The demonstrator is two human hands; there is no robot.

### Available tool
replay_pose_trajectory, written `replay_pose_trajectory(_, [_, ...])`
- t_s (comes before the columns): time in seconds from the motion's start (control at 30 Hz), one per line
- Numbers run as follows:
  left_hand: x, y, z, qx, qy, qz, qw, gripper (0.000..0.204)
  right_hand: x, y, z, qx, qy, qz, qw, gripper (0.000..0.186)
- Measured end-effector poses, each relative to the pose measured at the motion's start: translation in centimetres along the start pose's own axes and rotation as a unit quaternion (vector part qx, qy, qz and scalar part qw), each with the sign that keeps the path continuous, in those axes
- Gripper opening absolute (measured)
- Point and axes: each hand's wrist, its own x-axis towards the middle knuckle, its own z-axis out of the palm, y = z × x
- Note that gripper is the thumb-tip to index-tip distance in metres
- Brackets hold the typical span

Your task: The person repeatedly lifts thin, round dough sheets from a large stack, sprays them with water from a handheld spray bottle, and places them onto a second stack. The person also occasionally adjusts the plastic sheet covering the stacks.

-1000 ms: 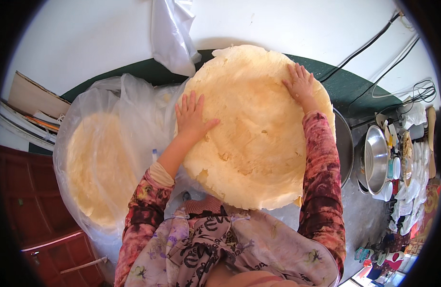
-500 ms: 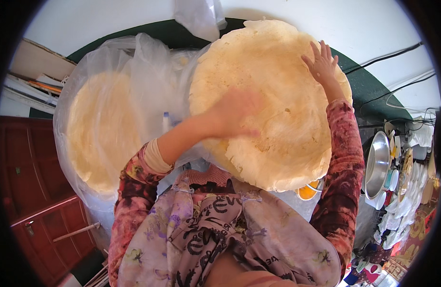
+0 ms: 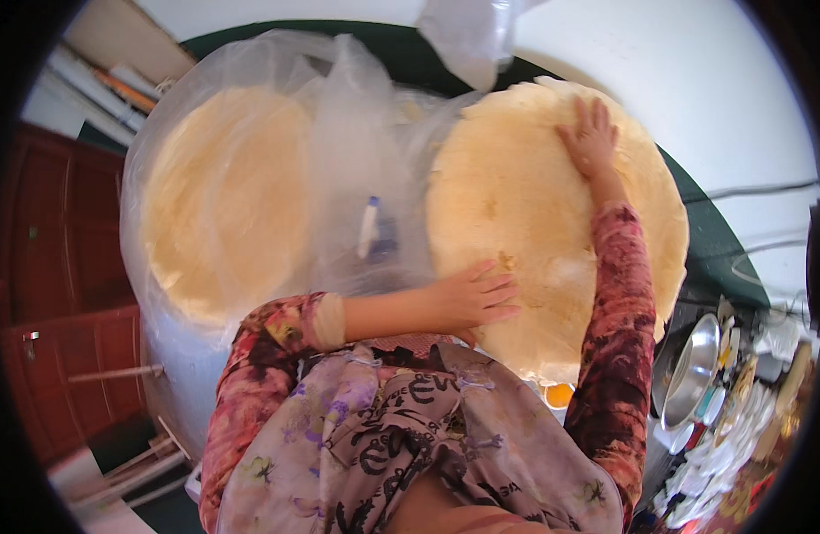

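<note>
A broad, round, pale-yellow slab of what looks like dough [image 3: 508, 187] lies in front of me, with a ragged edge and a few small pits. My left hand [image 3: 474, 298] is over its near left edge, fingers spread and palm down. Toward its far side, my right hand [image 3: 590, 142] rests flat on the surface with fingers apart. Neither hand grips anything. On the left, a second round yellow mass [image 3: 227, 196] sits under a clear plastic sheet [image 3: 352, 151]. A white tube with a blue cap [image 3: 368, 227] lies between the two.
At the right stands a metal basin [image 3: 692, 374] beside cluttered bags and containers. A bowl with something orange [image 3: 559, 394] peeks out below the slab. A plastic bag [image 3: 470, 36] hangs at the back wall. Dark red doors [image 3: 67, 267] are at far left.
My left hand has moved down toward me, from over the slab's middle to its near left edge. My right hand stays on the far part. The whole view has shifted.
</note>
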Motion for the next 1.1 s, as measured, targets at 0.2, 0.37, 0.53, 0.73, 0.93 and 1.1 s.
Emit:
replay_pose_trajectory(0.2, [0.3, -1.5, 1.4, -0.054, 0.020, 0.018, 0.998, 0.100, 1.2, 1.1, 0.0, -0.018, -0.055, 0.014, 0.998, 0.076])
replay_pose_trajectory(0.37, [-1.5, -1.7, -0.4, -0.156, 0.109, 0.002, 0.982, 0.105, 1.8, 0.1, -2.5, -0.078, -0.046, 0.022, 0.996, 0.078])
replay_pose_trajectory(0.53, [-7.7, -3.4, -3.3, 0.003, -0.051, -0.326, 0.944, 0.098, -4.4, -8.2, -13.5, 0.053, 0.084, -0.098, 0.990, 0.069])
replay_pose_trajectory(0.73, [-16.2, -6.7, -3.2, 0.119, 0.132, -0.440, 0.880, 0.062, -24.6, -22.4, -19.8, 0.425, -0.240, -0.288, 0.824, 0.039])
replay_pose_trajectory(0.93, [-22.8, -9.6, -5.0, -0.351, 0.462, -0.469, 0.666, 0.023, -28.9, -31.5, -5.5, 0.460, -0.150, 0.048, 0.874, 0.063])
replay_pose_trajectory(1.1, [-24.0, -9.9, -5.9, -0.437, 0.529, -0.388, 0.616, 0.019, -22.8, -35.0, 2.6, 0.433, 0.062, 0.035, 0.899, 0.076])
